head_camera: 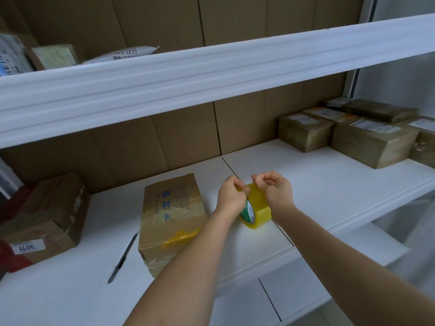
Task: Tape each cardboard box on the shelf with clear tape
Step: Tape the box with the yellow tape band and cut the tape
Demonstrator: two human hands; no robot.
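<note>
A yellowish clear tape roll (257, 211) stands on edge on the white shelf (317, 184). My left hand (231, 195) pinches the top of the roll at its left side. My right hand (274, 188) has curled fingers picking at the top of the roll. Left of the roll lies a cardboard box (170, 215) with blue print and a strip of yellowish tape across its near end. Another cardboard box (44, 220) with a white label sits at the far left.
A dark pen-like knife (123, 257) lies on the shelf between the two left boxes. Several labelled cardboard boxes (367, 137) stand at the right back. The upper shelf (211, 74) overhangs, holding parcels (122, 56). Cardboard sheets line the back.
</note>
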